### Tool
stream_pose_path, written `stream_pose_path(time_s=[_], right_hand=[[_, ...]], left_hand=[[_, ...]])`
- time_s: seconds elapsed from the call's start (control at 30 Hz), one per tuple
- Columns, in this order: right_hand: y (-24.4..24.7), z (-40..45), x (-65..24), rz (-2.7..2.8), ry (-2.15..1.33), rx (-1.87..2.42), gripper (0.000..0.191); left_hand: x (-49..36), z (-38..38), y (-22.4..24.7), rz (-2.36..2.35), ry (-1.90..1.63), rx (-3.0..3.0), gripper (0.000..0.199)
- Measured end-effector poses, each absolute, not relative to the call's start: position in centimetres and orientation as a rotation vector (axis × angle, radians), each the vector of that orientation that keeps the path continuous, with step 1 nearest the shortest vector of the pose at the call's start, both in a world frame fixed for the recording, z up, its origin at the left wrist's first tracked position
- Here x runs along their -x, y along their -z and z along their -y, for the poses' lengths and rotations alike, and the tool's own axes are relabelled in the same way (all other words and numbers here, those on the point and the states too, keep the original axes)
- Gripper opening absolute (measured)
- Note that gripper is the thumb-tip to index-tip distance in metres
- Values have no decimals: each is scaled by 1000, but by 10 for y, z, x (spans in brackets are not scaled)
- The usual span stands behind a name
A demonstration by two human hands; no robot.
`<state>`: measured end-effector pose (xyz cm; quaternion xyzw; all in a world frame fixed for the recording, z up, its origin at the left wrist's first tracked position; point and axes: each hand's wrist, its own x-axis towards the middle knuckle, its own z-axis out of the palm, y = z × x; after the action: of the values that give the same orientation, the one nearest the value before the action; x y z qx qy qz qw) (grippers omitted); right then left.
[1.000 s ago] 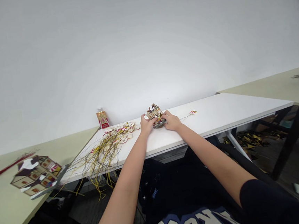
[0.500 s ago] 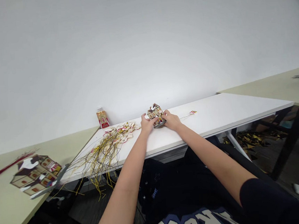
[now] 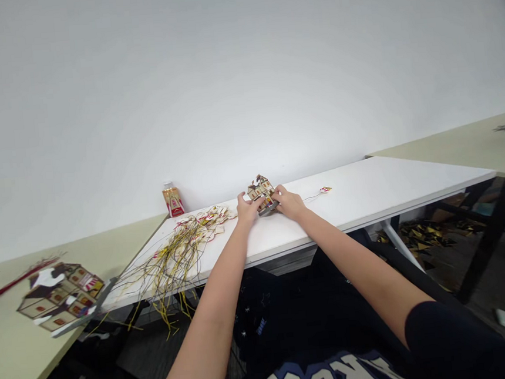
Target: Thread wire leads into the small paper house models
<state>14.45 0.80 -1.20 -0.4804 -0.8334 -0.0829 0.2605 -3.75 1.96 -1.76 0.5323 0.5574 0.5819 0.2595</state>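
Between my two hands a small model house (image 3: 261, 190) with snowy roofs and a grey base is held upright over the white table (image 3: 380, 190). My left hand (image 3: 248, 209) grips its left side, thumb across the front near the base. On the right side, the fingers of my right hand (image 3: 288, 202) are closed on the lower front edge. A thin string runs right from my right hand's side to a small red, yellow and white tag (image 3: 325, 189). Left of my hands lies a heap of similar tags (image 3: 213, 217) with yellow and dark strings (image 3: 174, 261) hanging over the front edge.
A second model house (image 3: 65, 294) stands on the beige table (image 3: 10, 352) at left, beside a red bundle of strands (image 3: 17, 282). A bottle with a red and gold label (image 3: 173, 200) stands by the wall. Gold triangular pieces (image 3: 416, 237) lie under the table at right.
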Motion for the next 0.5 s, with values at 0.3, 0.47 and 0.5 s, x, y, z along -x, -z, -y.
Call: stream_pose_path(time_s=[0.3,0.47,0.5], right_hand=[[10,-7,-145,2242,225,1283,26],[11,-8,-146,2241,251,1270,26],[11,-8,-146,2241,257,1270,26]], left_hand=[[38,-25,19,-1471,-1610,-1391,93],[38,-25,18,-1470,-1615,-1359,92],[38,-25,18,-1472,-1612,-1355,92]])
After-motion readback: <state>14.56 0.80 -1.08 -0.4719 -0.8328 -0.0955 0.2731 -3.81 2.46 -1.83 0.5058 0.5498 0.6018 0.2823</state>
